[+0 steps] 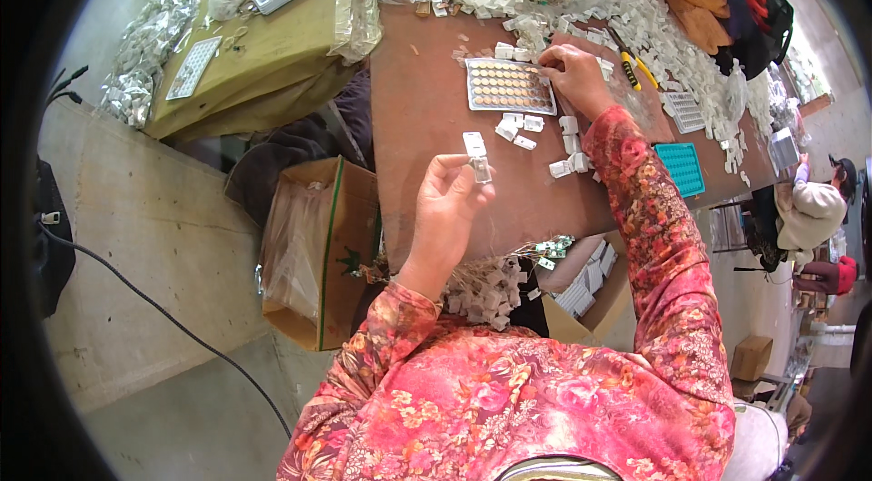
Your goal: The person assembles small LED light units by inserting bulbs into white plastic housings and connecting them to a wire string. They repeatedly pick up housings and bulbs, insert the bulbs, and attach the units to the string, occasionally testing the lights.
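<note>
My left hand (451, 201) pinches a small white plastic case (475, 154) upright between thumb and fingers, over the near part of the brown table. The case looks unfolded into two parts, the lower one greyish and clear. My right hand (578, 79) is at the right edge of a white tray (471, 99) holding rows of round, coin-like pale discs (509, 84). Its thumb and fingertips are pressed together; anything between them is too small to make out. Several loose white cases (520, 123) lie just in front of the tray, and more white cases (570, 147) lie by my right forearm.
Heaps of white plastic parts (672, 54) cover the table's far and right sides. Yellow-and-black pliers (629, 68), a teal tray (679, 169) and a grey tray (683, 111) lie to the right. Cardboard boxes (338, 254) stand below the table; a person (813, 208) is far right.
</note>
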`<action>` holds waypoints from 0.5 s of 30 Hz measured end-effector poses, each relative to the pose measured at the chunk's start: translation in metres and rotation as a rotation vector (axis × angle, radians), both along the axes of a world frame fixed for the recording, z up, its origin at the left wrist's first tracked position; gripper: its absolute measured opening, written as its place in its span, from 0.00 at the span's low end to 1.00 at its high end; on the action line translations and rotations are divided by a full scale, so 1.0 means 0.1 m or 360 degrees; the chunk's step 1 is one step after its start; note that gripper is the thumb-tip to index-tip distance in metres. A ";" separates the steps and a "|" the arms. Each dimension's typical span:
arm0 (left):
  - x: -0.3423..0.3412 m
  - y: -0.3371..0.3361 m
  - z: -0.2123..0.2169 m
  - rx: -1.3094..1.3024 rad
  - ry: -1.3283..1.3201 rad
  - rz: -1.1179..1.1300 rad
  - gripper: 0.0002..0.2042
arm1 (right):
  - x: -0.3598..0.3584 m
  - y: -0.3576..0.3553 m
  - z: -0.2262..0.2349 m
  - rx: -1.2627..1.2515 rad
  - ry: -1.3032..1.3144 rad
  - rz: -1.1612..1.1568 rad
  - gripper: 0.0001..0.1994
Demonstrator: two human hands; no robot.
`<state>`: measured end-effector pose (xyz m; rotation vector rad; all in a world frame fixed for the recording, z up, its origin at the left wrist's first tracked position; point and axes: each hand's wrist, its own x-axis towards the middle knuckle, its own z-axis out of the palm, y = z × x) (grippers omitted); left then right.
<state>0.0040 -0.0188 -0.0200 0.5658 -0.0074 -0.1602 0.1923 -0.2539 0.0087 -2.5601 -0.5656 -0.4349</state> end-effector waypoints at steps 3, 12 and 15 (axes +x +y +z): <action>-0.01 0.00 0.00 0.0014 0.0021 0.0007 0.07 | 0.05 0.01 0.03 -0.0090 0.0036 0.0080 0.06; -0.01 -0.01 0.01 0.0025 0.0014 0.0012 0.07 | 0.20 0.06 0.07 -0.0262 0.0225 0.0051 0.07; 0.00 -0.01 0.02 0.0020 0.0015 0.0003 0.07 | 0.06 0.14 0.30 -0.0104 0.0158 0.0038 0.07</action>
